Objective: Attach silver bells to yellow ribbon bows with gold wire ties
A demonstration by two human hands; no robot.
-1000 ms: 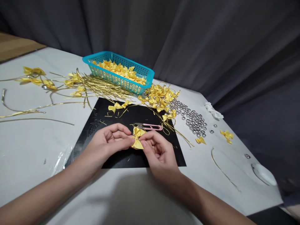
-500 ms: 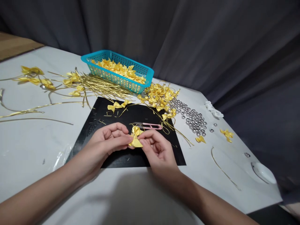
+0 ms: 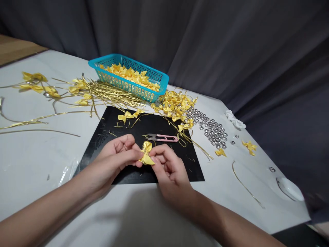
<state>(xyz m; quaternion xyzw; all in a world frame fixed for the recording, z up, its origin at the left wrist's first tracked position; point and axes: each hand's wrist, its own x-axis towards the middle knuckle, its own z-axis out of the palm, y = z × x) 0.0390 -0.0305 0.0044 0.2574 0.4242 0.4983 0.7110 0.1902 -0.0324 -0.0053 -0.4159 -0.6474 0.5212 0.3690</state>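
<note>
A yellow ribbon bow [image 3: 147, 154] is held between both hands above the black mat [image 3: 102, 137]. My left hand [image 3: 117, 156] pinches its left side between thumb and fingers. On the other side, my right hand [image 3: 171, 168] grips the bow's lower right tip with thumb and forefinger. Pink-handled thread snips [image 3: 167, 138] lie on the mat just beyond my hands. Several yellow bows [image 3: 125, 117] and bits of gold cord rest near the mat's far edge.
A blue basket [image 3: 164, 82] of yellow bows stands at the back, beside a bundle of gold cords [image 3: 115, 94]. Rightward are a pile of bows [image 3: 174, 104], silver discs [image 3: 216, 133] and a white round object [image 3: 290, 188].
Both hands have shifted slightly left with the bow, which now tilts, its lower right loop pointing more to the right. The snips are more fully visible.
</note>
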